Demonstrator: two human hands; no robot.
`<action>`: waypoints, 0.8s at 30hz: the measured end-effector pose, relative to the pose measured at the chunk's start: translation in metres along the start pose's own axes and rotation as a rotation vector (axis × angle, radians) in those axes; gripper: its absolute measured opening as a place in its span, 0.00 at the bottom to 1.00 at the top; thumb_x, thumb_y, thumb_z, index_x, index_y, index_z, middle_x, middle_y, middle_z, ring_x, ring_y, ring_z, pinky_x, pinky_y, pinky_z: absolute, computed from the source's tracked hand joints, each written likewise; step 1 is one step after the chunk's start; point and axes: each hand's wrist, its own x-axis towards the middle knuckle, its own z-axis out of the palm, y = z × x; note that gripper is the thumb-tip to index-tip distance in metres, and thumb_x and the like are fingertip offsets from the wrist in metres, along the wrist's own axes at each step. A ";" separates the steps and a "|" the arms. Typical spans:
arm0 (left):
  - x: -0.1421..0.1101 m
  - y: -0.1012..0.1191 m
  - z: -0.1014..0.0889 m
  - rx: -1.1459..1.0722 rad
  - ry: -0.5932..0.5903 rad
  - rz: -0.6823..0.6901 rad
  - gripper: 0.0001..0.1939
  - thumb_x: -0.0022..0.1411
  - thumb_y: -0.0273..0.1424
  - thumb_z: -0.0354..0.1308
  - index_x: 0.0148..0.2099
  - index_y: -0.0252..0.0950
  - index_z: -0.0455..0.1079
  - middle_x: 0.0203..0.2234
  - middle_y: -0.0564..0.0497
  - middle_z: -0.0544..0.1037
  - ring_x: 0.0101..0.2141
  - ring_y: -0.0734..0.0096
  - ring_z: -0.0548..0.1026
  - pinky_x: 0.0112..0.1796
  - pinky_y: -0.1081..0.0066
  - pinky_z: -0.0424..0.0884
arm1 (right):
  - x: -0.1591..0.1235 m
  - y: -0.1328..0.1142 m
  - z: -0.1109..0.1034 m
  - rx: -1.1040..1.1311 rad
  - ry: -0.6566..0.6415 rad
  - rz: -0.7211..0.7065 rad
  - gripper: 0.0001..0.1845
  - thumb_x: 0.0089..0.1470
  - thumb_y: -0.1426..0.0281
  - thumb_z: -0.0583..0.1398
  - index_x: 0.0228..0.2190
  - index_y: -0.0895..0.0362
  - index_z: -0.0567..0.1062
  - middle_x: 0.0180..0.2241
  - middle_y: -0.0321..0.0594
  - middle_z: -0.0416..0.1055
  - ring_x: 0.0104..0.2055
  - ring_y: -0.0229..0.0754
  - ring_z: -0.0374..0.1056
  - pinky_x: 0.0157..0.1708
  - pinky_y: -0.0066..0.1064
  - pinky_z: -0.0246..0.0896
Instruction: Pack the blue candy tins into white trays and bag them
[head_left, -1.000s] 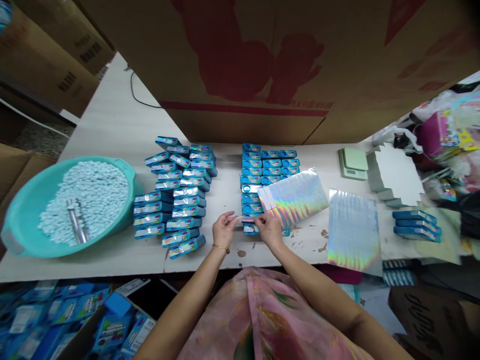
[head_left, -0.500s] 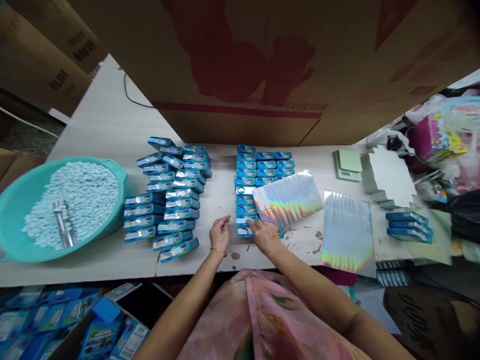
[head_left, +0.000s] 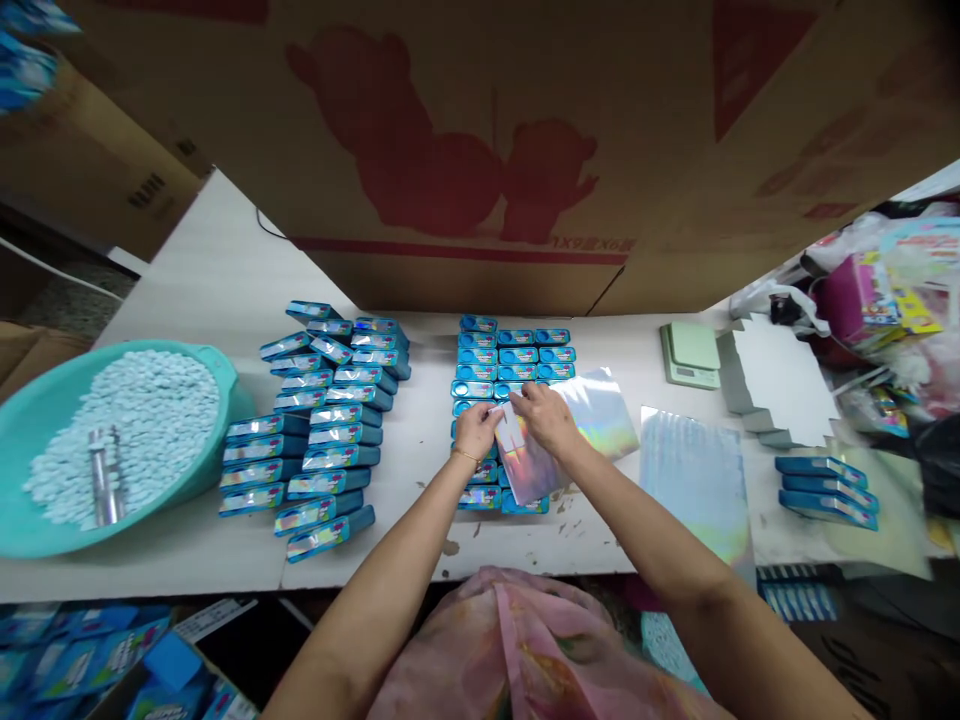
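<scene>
A shiny holographic sticker sheet (head_left: 606, 405) lies over the right part of the small blue boxes (head_left: 478, 357), which stand in close rows. Pale backing shows at its left end, where stickers have come off. My left hand (head_left: 476, 430) is closed in a pinch at that left edge, thumb and forefinger together. At the sheet's upper left corner, my right hand (head_left: 547, 415) pinches with bent fingers, its palm over the sheet. Whether a single sticker is lifted between the fingertips is too small to tell.
More blue boxes (head_left: 345, 435) stand in uneven rows left of centre. Further left is a turquoise basin (head_left: 225, 385) of pale blue pieces with a metal scoop (head_left: 105, 480). A second holographic sheet (head_left: 694, 480), a green scale (head_left: 690, 355) and a large carton (head_left: 450, 270) surround the work area.
Both hands held a small strip over the front boxes; then the right fingers pressed on a box there. Now both hands have moved up to the sheet's left end. The view has shifted slightly.
</scene>
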 end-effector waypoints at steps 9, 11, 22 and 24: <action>-0.001 -0.005 0.016 -0.041 0.039 -0.040 0.10 0.49 0.35 0.54 0.30 0.34 0.70 0.18 0.54 0.72 0.22 0.73 0.69 0.26 0.73 0.65 | -0.032 0.012 -0.010 0.026 0.064 -0.088 0.11 0.54 0.73 0.50 0.34 0.58 0.71 0.41 0.44 0.65 0.35 0.40 0.58 0.35 0.31 0.51; 0.002 0.000 0.013 -0.013 0.043 -0.021 0.09 0.47 0.34 0.55 0.29 0.35 0.71 0.20 0.53 0.73 0.26 0.70 0.70 0.30 0.71 0.65 | -0.043 0.005 -0.038 0.090 0.098 -0.017 0.10 0.54 0.72 0.50 0.30 0.58 0.72 0.38 0.44 0.66 0.35 0.40 0.59 0.35 0.30 0.52; -0.070 0.020 -0.053 -0.445 -0.096 -0.058 0.23 0.54 0.44 0.48 0.44 0.33 0.67 0.37 0.45 0.73 0.37 0.68 0.70 0.33 0.72 0.65 | -0.035 -0.047 -0.049 1.272 -0.038 0.690 0.08 0.42 0.66 0.54 0.20 0.58 0.68 0.11 0.28 0.59 0.14 0.31 0.56 0.15 0.22 0.48; -0.081 0.014 -0.064 -0.497 -0.089 -0.104 0.23 0.49 0.41 0.56 0.45 0.33 0.66 0.36 0.46 0.73 0.36 0.70 0.70 0.33 0.73 0.64 | -0.033 -0.060 -0.034 1.430 -0.057 0.755 0.08 0.40 0.65 0.56 0.19 0.58 0.68 0.10 0.28 0.59 0.12 0.30 0.54 0.13 0.22 0.45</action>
